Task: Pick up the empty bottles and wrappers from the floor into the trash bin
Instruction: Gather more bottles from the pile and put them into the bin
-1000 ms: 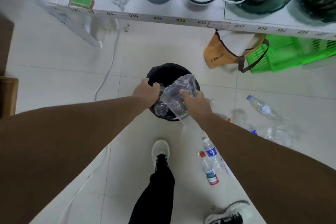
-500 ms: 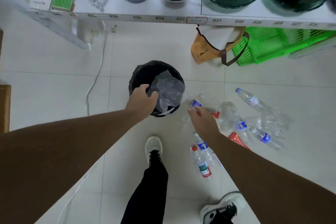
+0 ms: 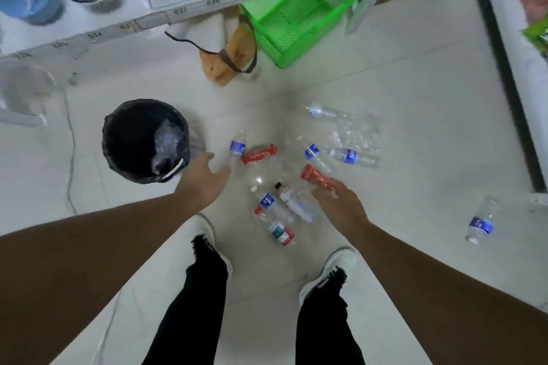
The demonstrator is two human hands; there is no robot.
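Floor (image 3: pixel 415 133) first: the litter lies in a loose cluster ahead of my feet, right of the trash bin (image 3: pixel 118 154). The bin already holds crumpled clear plastic against its right wall. My right hand (image 3: pixel 341 201), fingers spread and empty, hovers at the red wrapper (image 3: pixel 314 176), whose long axis runs from upper left to lower right, toward that hand; I cannot tell whether they touch. My left hand (image 3: pixel 204 178), also open and empty, hangs just right of the bin, the blue-label bottle (image 3: pixel 237 147) just beyond its fingertips. The right hand looks nearer its target.

Versus half a second ago: left hand has come off the bin's rim; both hands have swung right toward the cluster.
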